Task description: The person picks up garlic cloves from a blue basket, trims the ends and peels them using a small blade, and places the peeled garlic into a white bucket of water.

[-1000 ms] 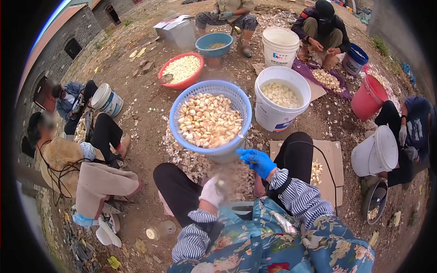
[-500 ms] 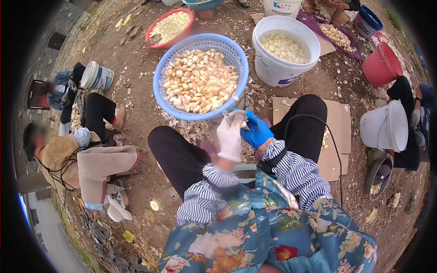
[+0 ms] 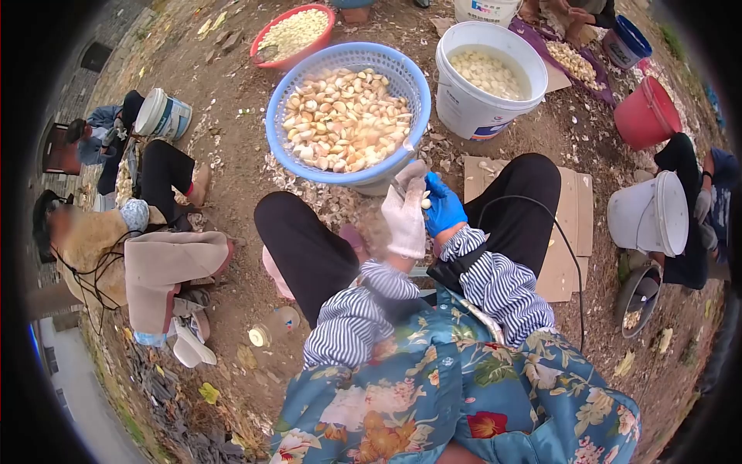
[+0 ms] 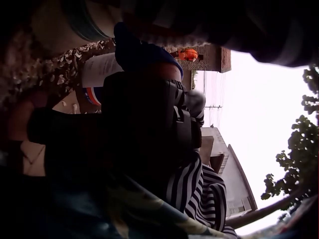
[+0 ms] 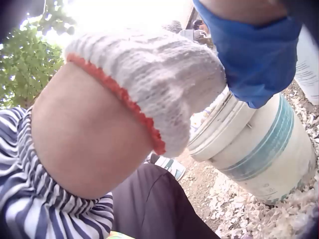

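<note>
My left hand [image 3: 403, 220], in a white knit glove, meets my right hand [image 3: 444, 205], in a blue glove, just in front of the blue basket. A pale garlic clove [image 3: 426, 201] shows at my right fingertips, which pinch it. From my left fingers a thin metal blade [image 3: 399, 187] sticks up, like that of a small knife; its handle is hidden in the glove. Beyond the hands, the blue basket [image 3: 423, 127] is heaped with unpeeled garlic cloves [image 3: 344, 120]. In the right wrist view, the white glove [image 5: 164, 74] reaches up against the blue glove [image 5: 254, 55].
A white bucket [image 3: 471, 116] of peeled cloves in water stands right of the basket, a red basin [image 3: 267, 54] of cloves behind it. Cardboard [image 3: 568, 224] lies by my right knee, a jar [image 3: 261, 335] at lower left. Other people sit around; skins litter the ground.
My left hand has come up from near my lap to meet my right hand, which has shifted slightly. Since half a second ago both stay together. The head view has tilted down.
</note>
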Available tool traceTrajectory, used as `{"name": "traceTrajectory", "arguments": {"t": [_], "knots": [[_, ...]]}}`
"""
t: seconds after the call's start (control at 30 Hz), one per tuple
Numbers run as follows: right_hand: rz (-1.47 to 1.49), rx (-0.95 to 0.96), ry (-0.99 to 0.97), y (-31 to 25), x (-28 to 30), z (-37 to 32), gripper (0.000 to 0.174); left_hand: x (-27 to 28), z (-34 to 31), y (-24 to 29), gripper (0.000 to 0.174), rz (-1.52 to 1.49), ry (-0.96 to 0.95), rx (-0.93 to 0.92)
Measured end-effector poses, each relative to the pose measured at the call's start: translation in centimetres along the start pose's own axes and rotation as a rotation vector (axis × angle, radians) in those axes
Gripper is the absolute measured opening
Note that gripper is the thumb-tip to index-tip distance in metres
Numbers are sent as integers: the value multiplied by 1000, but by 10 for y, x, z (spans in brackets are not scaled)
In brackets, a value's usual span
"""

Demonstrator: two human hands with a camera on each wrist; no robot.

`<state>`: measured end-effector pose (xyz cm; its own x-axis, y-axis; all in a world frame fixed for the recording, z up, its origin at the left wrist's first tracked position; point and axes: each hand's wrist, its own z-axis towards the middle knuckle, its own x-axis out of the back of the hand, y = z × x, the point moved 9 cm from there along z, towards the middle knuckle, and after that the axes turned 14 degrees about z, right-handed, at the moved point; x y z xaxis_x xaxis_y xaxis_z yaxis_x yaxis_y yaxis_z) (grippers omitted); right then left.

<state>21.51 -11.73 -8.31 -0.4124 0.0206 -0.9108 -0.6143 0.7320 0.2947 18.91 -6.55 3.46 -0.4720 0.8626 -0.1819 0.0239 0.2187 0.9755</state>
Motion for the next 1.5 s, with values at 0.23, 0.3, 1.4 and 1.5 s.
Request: {"name": "traceTrajectory", "arguments": {"t": [0.23,0.3,1.4,1.5], "knots": [[348,33,-97,-22,-43,-2,43,-7,1,30,29,-47,70,-178],[324,114,-100,-48,-57,-1,45,-5,0,43,26,-104,68,-209],[-1964,168,-248,24,-76,-27,80,50,-2,-30,15,356,-127,126],[-1981,3,-251,45,-86,-41,71,49,-11,-26,12,357,-192,146]]}}
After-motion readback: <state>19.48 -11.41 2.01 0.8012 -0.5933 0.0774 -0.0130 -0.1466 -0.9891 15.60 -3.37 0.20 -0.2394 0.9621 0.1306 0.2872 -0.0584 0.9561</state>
